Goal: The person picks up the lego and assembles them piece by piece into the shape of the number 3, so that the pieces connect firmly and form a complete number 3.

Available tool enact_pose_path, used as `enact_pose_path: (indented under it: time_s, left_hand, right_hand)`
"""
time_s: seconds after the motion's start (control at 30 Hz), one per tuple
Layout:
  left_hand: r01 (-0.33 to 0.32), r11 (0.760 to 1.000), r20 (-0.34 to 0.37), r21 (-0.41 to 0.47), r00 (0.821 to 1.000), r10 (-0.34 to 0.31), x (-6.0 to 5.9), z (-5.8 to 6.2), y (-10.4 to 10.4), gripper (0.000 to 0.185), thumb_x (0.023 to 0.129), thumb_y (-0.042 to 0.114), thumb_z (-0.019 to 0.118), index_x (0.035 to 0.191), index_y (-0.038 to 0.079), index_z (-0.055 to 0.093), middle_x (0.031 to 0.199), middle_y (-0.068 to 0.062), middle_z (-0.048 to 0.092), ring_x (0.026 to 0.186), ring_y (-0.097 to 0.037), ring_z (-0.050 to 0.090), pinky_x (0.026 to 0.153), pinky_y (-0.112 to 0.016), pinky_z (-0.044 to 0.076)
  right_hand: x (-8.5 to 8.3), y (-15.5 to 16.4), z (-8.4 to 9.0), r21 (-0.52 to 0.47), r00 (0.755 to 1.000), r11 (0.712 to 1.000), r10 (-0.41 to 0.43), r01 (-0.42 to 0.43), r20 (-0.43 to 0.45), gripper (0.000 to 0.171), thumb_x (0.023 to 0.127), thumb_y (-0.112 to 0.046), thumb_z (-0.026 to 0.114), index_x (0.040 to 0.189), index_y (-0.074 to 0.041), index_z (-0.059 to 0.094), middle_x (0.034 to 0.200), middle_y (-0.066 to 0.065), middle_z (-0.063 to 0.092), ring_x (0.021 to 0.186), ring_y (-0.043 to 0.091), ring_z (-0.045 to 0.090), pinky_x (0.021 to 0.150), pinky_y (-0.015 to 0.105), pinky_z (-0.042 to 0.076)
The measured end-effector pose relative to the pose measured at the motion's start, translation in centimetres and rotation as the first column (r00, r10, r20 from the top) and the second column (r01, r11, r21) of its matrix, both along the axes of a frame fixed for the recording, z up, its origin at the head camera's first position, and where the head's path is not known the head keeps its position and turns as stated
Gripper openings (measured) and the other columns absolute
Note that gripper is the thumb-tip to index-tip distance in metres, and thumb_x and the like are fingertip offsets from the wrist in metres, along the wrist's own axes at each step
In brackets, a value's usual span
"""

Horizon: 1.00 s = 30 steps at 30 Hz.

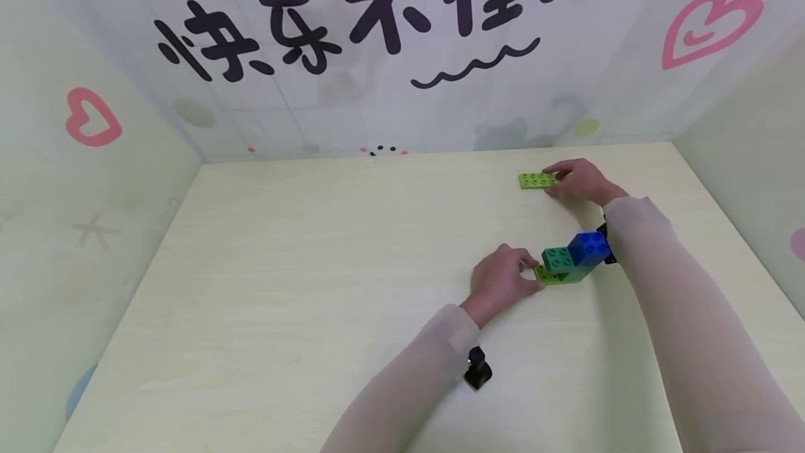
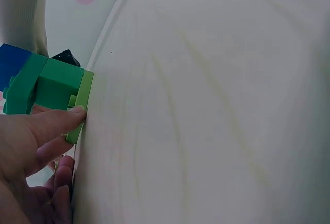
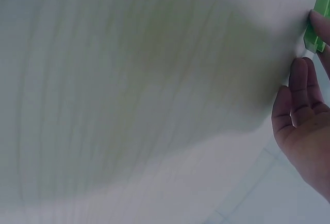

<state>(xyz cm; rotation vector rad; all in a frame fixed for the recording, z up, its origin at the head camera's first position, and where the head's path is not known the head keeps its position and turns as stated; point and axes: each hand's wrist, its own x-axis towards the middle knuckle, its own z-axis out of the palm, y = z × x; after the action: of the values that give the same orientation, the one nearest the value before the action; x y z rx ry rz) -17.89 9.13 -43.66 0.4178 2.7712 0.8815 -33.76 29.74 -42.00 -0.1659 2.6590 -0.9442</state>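
Note:
A stack of toy building bricks stands on the right half of the table, with a light green plate (image 1: 548, 275) at its base, a dark green brick (image 1: 558, 259) higher up and a blue brick (image 1: 589, 249) on top. My left hand (image 1: 501, 277) pinches the left end of the base plate between thumb and fingers; the left wrist view shows the thumb on the plate's edge beside the green brick (image 2: 59, 84). Farther back, my right hand (image 1: 581, 180) pinches the right end of another light green plate (image 1: 534, 181), whose studs face up. Only a corner of that plate (image 3: 315, 36) shows in the right wrist view.
The pale wooden table (image 1: 302, 264) meets a printed back wall (image 1: 352, 110) just behind the far plate. Side walls rise at left and right. A black wrist device (image 1: 478, 369) sits by the left sleeve, and the right forearm passes close beside the blue brick.

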Motion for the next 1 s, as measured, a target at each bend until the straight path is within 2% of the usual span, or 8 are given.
enact_pose_path:
  time_s: [0.27,0.53,0.73,1.0]
  left_hand:
    - [0.004,1.0,-0.009,0.007,1.0,-0.004,0.2,0.1,0.0,0.03,0.073,0.036,0.077,0.101,0.028,0.071,0.077,0.011,0.048,0.068,-0.001,0.042,0.053,-0.019,0.035]
    - [0.006,1.0,-0.004,0.012,1.0,-0.006,0.0,-0.1,0.0,0.03,0.073,0.036,0.077,0.102,0.027,0.071,0.077,0.012,0.049,0.069,-0.001,0.043,0.053,-0.018,0.034]
    - [0.012,1.0,-0.026,0.022,1.0,-0.011,0.1,-0.2,-0.1,0.03,0.073,0.035,0.077,0.101,0.027,0.071,0.077,0.012,0.05,0.069,-0.001,0.043,0.053,-0.018,0.034]
    - [0.006,0.999,-0.022,0.034,1.0,-0.005,0.3,-0.1,-0.1,0.03,0.073,0.034,0.077,0.101,0.026,0.071,0.077,0.012,0.05,0.069,-0.001,0.043,0.052,-0.018,0.034]
  right_hand:
    - [0.3,0.0,0.2,0.012,1.0,1.0,0.0,0.0,-0.005,0.05,0.087,-0.021,0.063,0.129,0.0,0.048,0.122,0.027,0.043,0.108,0.04,0.038,0.094,0.053,0.03]
    - [0.6,0.1,0.5,-0.005,1.0,1.0,0.01,-0.01,-0.023,0.048,0.086,-0.021,0.065,0.128,0.0,0.05,0.119,0.027,0.046,0.105,0.039,0.043,0.09,0.05,0.035]
    - [0.8,0.4,0.6,-0.039,0.999,0.999,0.025,-0.027,-0.038,0.048,0.086,-0.018,0.065,0.127,0.002,0.05,0.122,0.026,0.047,0.107,0.04,0.048,0.089,0.049,0.039]
    - [1.2,0.7,1.0,-0.031,0.999,0.999,0.017,-0.018,-0.032,0.05,0.086,-0.02,0.066,0.127,0.002,0.05,0.124,0.026,0.047,0.108,0.04,0.049,0.089,0.049,0.039]
